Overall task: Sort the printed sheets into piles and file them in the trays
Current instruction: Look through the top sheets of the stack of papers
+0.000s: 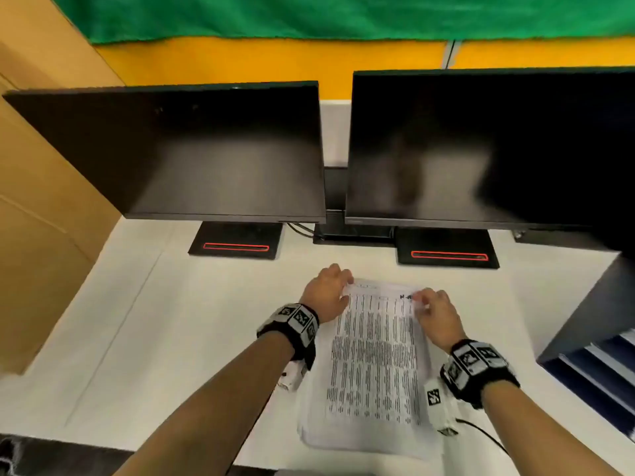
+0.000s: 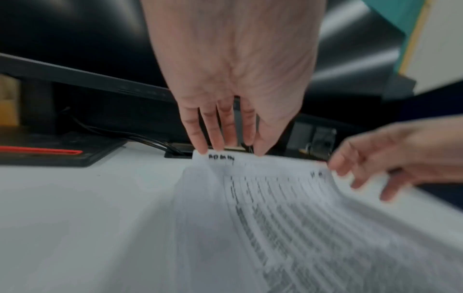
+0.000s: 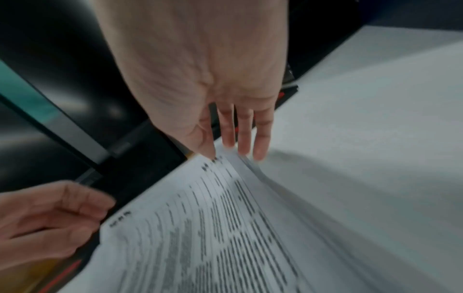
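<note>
Desk [image 1: 171, 338] left of sheets [image 1: 374, 365] open; monitors [image 1: 192, 149] block rear, trays [image 1: 598, 365] block right.

White desk [image 1: 144, 338]: bears all items below.
Left monitor [image 1: 178, 152]: dark screen, at the desk's far left; black base [image 1: 237, 240] with a red-outlined slot.
Right monitor [image 1: 481, 149]: dark screen, at the desk's far right; matching base [image 1: 448, 249].
Black cables [image 1: 300, 230]: on the desk between the two bases.
Green cloth [image 1: 343, 15]: hangs on the yellow wall [image 1: 257, 60] beyond the desk.
Tan panel [image 1: 37, 187]: left of the desk.
</note>
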Available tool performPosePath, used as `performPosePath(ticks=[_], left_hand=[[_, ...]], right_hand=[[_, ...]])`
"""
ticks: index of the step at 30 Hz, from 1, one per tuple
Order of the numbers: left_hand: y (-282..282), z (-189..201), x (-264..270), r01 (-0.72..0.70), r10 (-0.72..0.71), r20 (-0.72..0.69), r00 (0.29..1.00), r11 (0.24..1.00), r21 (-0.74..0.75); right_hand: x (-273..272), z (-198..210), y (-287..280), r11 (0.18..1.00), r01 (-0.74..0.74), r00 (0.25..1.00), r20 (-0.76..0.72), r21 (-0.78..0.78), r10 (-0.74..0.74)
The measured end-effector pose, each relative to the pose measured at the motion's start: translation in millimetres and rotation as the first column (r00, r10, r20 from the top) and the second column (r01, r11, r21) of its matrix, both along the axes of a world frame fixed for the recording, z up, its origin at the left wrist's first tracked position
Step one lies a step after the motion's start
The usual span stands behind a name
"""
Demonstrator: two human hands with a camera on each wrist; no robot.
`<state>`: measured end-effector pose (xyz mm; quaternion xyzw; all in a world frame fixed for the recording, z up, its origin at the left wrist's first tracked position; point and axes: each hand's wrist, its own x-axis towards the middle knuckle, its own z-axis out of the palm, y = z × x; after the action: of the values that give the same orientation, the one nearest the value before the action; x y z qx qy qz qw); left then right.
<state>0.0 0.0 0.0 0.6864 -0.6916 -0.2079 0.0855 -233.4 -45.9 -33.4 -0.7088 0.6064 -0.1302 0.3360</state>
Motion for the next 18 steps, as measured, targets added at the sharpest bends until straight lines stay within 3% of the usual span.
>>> performPosePath(ticks=[3, 5, 9, 12, 18], left_hand=[[-7.4, -13.3, -4.4, 0.071, -0.100, 0.243, 0.965, 0.990, 0.124], [-6.9, -18.6, -4.5, 0.064, -0.113, 0.331, 0.937, 0.986, 0.156], [-1.7, -28.9, -2.2, 0.082, -0.079, 0.395, 0.915, 0.997, 0.010], [-3.7, -26.4, 6.6, 0.128, -0.094, 0.404, 0.910, 0.990, -0.058], [-12.5, -21.3, 25.9, 0.187, -0.156, 0.276, 0.948, 0.978, -0.088]], right_hand=[[7.6, -5.1, 1.1, 0.993, 0.065, 0.998, -0.013, 0.097, -0.064], [14.1, -6.0, 3.1, 0.990, 0.071, 0.997, -0.032, 0.125, -0.068], [19.6, -6.3, 1.7, 0.987, 0.113, 0.994, -0.019, 0.114, -0.111], [19.8, -5.5, -1.5, 0.985, 0.120, 0.992, 0.018, 0.127, -0.123], [11.3, -6.0, -8.4, 0.971, 0.229, 0.959, 0.154, 0.070, -0.237]])
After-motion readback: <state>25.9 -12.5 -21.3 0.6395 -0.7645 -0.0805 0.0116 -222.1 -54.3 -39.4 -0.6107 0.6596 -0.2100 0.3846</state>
